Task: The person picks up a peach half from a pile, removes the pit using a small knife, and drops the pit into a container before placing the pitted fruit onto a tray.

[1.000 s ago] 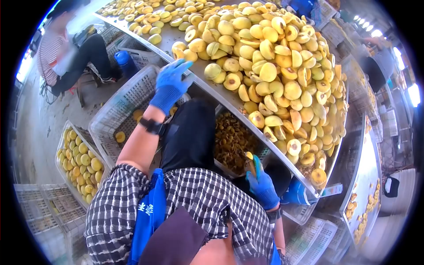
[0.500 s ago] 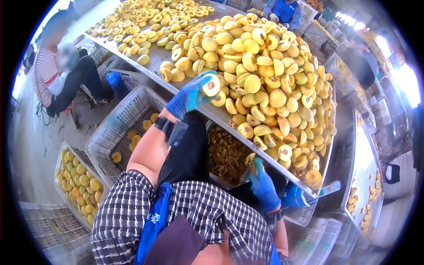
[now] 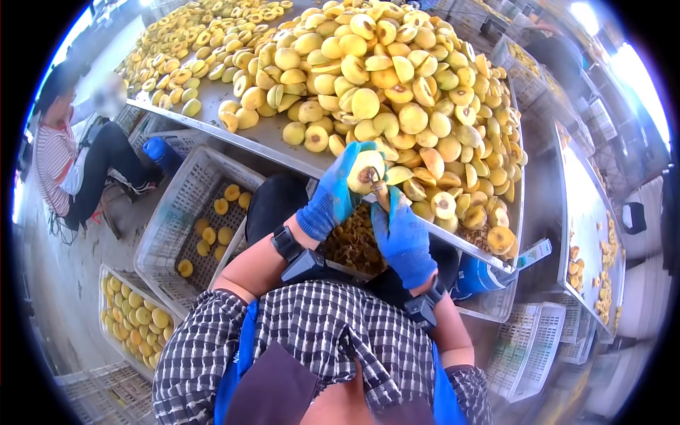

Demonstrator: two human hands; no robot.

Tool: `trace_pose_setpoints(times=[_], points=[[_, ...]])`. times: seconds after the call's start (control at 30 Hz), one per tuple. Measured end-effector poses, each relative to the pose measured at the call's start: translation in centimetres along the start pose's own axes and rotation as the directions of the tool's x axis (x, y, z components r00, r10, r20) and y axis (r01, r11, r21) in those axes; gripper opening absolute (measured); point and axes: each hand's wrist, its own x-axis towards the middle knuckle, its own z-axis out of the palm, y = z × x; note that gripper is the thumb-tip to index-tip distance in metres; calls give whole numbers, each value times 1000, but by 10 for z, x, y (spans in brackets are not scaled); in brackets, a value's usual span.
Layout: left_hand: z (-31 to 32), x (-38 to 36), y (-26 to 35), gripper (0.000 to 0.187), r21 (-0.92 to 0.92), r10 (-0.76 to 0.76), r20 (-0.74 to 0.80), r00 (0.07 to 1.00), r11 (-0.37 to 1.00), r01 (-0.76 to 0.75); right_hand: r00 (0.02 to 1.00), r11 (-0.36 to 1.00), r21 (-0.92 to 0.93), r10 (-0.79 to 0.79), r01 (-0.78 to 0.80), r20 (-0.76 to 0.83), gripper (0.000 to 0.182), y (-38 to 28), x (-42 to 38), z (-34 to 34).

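In front of my chest, at the table's near edge, my left hand [image 3: 331,195] in a blue glove grips a yellow peach half [image 3: 360,167]. Its cut face, brown at the centre, is turned toward me. My right hand [image 3: 406,244], also gloved in blue, is closed around a wooden-handled pitting tool [image 3: 382,195]. The tool's metal tip meets the brown centre of the peach half. Beyond both hands rises a large heap of peach halves [image 3: 397,92] on the metal table [image 3: 283,151]. Below them, brown scraps [image 3: 353,244] lie in a container partly hidden by my hands.
To my left stands a grey crate [image 3: 159,234] with several peach halves, and a fuller crate [image 3: 134,319] nearer me. A blue bottle [image 3: 161,152] and a seated person [image 3: 78,163] are farther left. A blue container [image 3: 478,276] sits under the table's right corner.
My left hand has drawn the peach half back from the heap toward me. My right hand has risen with the pitting tool to meet it. The camera view has shifted slightly.
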Motion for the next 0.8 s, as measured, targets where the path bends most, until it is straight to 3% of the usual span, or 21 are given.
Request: trace_pose_setpoints(times=[0.1, 0.17, 0.23, 0.27, 0.33, 0.43, 0.47, 0.53, 0.6, 0.63, 0.7, 0.73, 0.8], points=[[2, -3, -4, 44, -99, -41, -3, 999, 994, 41, 991, 990, -106, 106, -97, 83, 38, -3, -6, 10], [0, -7, -16, 44, 327, 237, 23, 971, 916, -231, 999, 986, -164, 29, -21, 43, 35, -2, -9, 10], [-1, -7, -20, 44, 535, 386, 100, 917, 756, -377, 998, 989, -148, 20, -12, 52, 34, -3, -6, 6], [-1, -7, -21, 43, 555, 412, 117, 904, 728, -403, 995, 993, -117, 20, -8, 96, 38, 1, -6, 6], [-3, -7, -18, 40, 588, 397, 159, 904, 697, -410, 983, 999, -51, 10, -1, 184, 46, 7, -7, 7], [-7, -2, -8, 36, 615, 305, 241, 921, 686, -388, 948, 991, -5, 127, -132, 293, 52, 4, -10, 3], [-9, -1, -6, 34, 612, 298, 272, 915, 680, -403, 966, 991, 83, 79, -102, 245, 49, 8, -15, 7], [-6, 2, -1, 31, 519, 202, 208, 957, 807, -283, 991, 967, 253, -9, -24, 130, 43, 16, -21, 14], [1, 2, 2, 30, 264, -27, 56, 998, 964, 11, 982, 975, 213, 22, -63, 190, 47, 14, -18, 7], [1, 2, 0, 30, 260, -22, 47, 999, 966, 9, 975, 977, 194, 42, -86, 218, 49, 9, -16, 2], [0, 2, -2, 30, 253, -13, 31, 999, 967, 5, 973, 996, 91, -36, 16, 228, 51, 11, -11, -5], [0, 4, 2, 30, 327, -102, 48, 994, 941, 81, 968, 997, 39, -75, 68, 240, 51, 13, -10, -7], [-1, 8, 12, 32, 458, -274, 54, 960, 861, 220, 968, 990, 134, -79, 47, 240, 45, 24, -17, 4]])
